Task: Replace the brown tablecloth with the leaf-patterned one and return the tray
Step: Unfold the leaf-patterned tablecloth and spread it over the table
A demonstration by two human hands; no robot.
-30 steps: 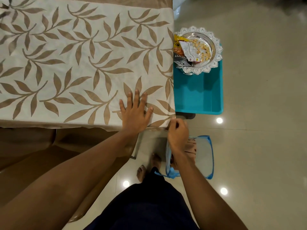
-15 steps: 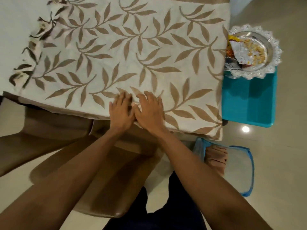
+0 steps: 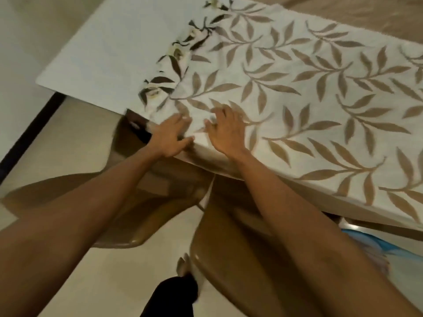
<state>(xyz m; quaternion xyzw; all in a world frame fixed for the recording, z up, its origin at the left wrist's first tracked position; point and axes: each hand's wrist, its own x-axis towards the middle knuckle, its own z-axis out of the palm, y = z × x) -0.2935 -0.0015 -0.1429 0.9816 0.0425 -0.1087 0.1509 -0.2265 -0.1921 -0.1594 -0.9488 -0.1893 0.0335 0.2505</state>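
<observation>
On the left side, the white table (image 3: 107,53) is bare, and the left hand (image 3: 168,138) lies palm down at its near edge with the fingers stretched out, pressing the left end of the leaf-patterned tablecloth (image 3: 309,106) and gripping nothing. Just beside it, the right hand (image 3: 226,131) presses the same cloth with spread fingers, also not closed on anything. The cloth lies flat on the table, its long axis running from the hands toward the lower right, above two brown chairs (image 3: 229,248).

A home dining area: leaf-patterned tablecloth (image 3: 297,92) on a white table (image 3: 103,53), brown chairs (image 3: 219,271), glossy tiled floor (image 3: 137,282)
</observation>
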